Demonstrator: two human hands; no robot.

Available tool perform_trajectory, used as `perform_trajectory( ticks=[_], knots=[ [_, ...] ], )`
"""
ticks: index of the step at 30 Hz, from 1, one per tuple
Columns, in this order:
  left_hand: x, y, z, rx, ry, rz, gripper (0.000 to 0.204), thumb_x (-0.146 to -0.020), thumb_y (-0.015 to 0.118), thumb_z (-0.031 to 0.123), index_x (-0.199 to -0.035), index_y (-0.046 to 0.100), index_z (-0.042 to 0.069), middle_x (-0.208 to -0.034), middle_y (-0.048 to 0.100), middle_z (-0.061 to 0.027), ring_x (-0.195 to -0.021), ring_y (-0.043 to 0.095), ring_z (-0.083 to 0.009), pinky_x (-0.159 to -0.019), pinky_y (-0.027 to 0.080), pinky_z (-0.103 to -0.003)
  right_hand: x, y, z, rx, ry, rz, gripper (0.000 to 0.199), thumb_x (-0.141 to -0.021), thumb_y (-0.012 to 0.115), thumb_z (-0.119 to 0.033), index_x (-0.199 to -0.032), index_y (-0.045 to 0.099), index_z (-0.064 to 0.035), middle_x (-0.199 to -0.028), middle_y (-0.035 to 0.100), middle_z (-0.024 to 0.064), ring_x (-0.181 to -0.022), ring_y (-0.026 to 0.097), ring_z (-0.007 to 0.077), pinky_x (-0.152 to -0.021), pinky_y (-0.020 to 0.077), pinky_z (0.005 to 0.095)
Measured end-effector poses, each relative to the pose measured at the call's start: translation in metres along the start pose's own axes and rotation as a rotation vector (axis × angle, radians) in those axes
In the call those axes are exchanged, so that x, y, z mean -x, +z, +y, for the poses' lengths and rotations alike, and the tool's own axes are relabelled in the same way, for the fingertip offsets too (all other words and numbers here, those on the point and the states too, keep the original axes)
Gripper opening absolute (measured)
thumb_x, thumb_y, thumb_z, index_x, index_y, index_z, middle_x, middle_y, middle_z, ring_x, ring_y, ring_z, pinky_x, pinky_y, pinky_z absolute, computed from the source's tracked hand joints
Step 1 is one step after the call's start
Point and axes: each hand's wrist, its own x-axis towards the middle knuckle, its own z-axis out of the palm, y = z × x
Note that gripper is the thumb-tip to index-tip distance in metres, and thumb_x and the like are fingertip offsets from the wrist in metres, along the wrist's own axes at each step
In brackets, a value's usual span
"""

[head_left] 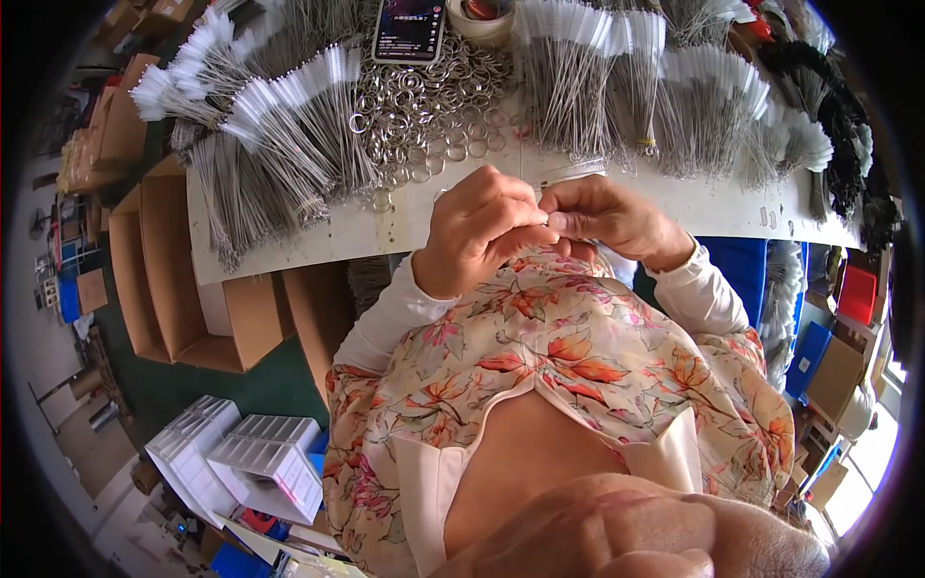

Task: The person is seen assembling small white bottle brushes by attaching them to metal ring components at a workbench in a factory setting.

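Note:
My left hand (485, 229) and my right hand (607, 220) meet at the near edge of the table, fingertips pinched together. Something tiny sits between them, mostly covered by the fingers; I cannot make out its kind. Just beyond the hands spreads a heap of metal rings (429, 101), with a few loose ones near my left hand. Bundles of thin wire brushes (313, 125) with white bristle tips lie left of the rings. More white-tipped wire brushes (578, 87) are stacked to the right. A few wires (575, 171) lie behind my right hand.
A phone (409, 29) with a lit screen and a tape roll (479, 27) stand behind the rings. Black brushes (833, 106) lie at the table's right end. Open cardboard boxes (198, 279) and white plastic crates (265, 462) stand at the left. A blue bin (730, 275) is below the table's right side.

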Motion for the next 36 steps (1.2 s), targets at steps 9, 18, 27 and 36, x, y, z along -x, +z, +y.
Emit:
perform_trajectory(
  ticks=[9,18,27,36],
  knots=[
    [0.068,-0.027,-0.029,-0.407,-0.715,0.186,0.028,-0.08,0.07,0.026,-0.092,0.06,0.003,-0.059,0.056,-0.0046,-0.049,0.053,-0.0131,-0.047,0.043,-0.026,0.068,-0.054,0.061,1.861,0.057,0.865,0.006,-0.079,0.058,-0.01,-0.078,0.062,-0.0057,-0.073,0.06,0.0099,-0.067,0.06,0.0312,-0.059,0.0456,0.0411],
    [0.086,-0.014,-0.044,-0.467,-0.741,0.08,0.02,-0.08,0.068,0.018,-0.083,0.061,0.0,-0.059,0.057,-0.0056,-0.048,0.053,-0.0115,-0.047,0.043,-0.024,0.061,-0.059,0.057,1.47,0.148,0.913,0.009,-0.079,0.061,-0.014,-0.078,0.064,-0.006,-0.071,0.062,0.0104,-0.064,0.06,0.031,-0.056,0.0459,0.0381],
    [0.09,-0.02,-0.037,0.056,-0.872,0.253,0.01,-0.082,0.066,0.006,-0.084,0.058,-0.001,-0.082,0.064,-0.0083,-0.065,0.062,-0.0116,-0.057,0.05,-0.026,-0.033,0.001,0.026,0.984,-0.478,0.465,0.009,-0.077,0.066,-0.008,-0.081,0.064,-0.0008,-0.092,0.062,0.0106,-0.072,0.063,0.0258,-0.062,0.0497,0.0324],
    [0.035,-0.04,-0.025,0.343,-0.737,0.232,0.011,-0.085,0.061,0.003,-0.093,0.057,-0.004,-0.097,0.063,-0.0158,-0.079,0.064,-0.016,-0.068,0.055,-0.026,-0.063,0.014,0.02,1.212,-0.355,0.479,0.012,-0.08,0.063,-0.019,-0.086,0.065,-0.0092,-0.083,0.063,0.0048,-0.066,0.062,0.028,-0.058,0.0485,0.0367]
  ],
)
